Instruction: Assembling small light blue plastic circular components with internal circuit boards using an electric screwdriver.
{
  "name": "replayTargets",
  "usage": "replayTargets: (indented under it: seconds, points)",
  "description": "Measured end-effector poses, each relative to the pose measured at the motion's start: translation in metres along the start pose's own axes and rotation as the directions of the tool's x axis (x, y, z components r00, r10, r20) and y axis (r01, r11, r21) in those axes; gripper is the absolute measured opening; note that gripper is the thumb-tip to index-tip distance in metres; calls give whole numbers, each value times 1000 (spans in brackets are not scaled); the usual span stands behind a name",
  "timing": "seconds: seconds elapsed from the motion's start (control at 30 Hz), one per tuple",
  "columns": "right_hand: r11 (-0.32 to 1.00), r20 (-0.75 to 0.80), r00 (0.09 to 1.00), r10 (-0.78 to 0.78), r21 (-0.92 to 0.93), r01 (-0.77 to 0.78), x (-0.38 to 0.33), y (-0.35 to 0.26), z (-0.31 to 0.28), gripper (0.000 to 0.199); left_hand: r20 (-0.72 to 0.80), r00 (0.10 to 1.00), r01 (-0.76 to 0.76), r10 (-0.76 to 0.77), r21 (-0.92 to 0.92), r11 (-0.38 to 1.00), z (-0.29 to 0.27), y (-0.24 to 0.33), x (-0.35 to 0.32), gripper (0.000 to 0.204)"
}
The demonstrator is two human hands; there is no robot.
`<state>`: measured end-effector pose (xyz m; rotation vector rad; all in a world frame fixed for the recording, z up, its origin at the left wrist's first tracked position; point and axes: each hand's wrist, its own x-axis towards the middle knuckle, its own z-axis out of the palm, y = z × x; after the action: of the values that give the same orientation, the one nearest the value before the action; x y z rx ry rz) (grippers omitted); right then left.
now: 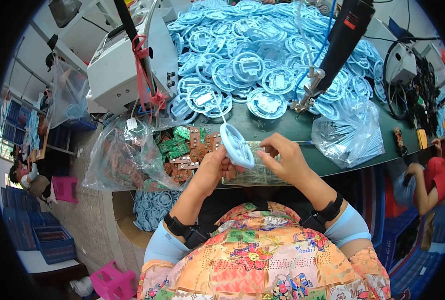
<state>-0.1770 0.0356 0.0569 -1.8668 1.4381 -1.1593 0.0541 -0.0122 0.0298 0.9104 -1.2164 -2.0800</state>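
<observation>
My left hand (216,166) is closed round the near rim of a blue ring-shaped part (236,146), holding it tilted above the near edge of the table (302,127); my right hand (285,159) is half open just right of it, a gap between thumb and forefinger, nothing visible in it. I judge this part to be mid-work, though its tilt hides whether anything is fitted inside; the far heap of similar blue parts (252,50) shows plenty at hand, but I cannot tell finished from unfinished; the circuit boards (187,150) at left lie loose, so those seem left over to use. Counting: one part held; one black tool (345,42) at far right; two clear bags, left (132,155) and right (350,135); heap and boards overlap too much to count.
</observation>
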Motion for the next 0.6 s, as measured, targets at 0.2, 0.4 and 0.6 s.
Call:
replayTargets:
  seconds: [0.2,0.4,0.6]
  points:
    - [943,-6,999,-39,-332,34,18,16,13,36,97,995,33,-32,-12,999,-20,15,-22,45]
    - [684,20,999,-46,-728,46,46,67,11,62,232,872,129,-431,741,659,-83,47,-113,61]
    - [768,-161,976,-144,-640,7,71,92,-4,29,-315,900,376,301,911,-171,-98,42,-164,39]
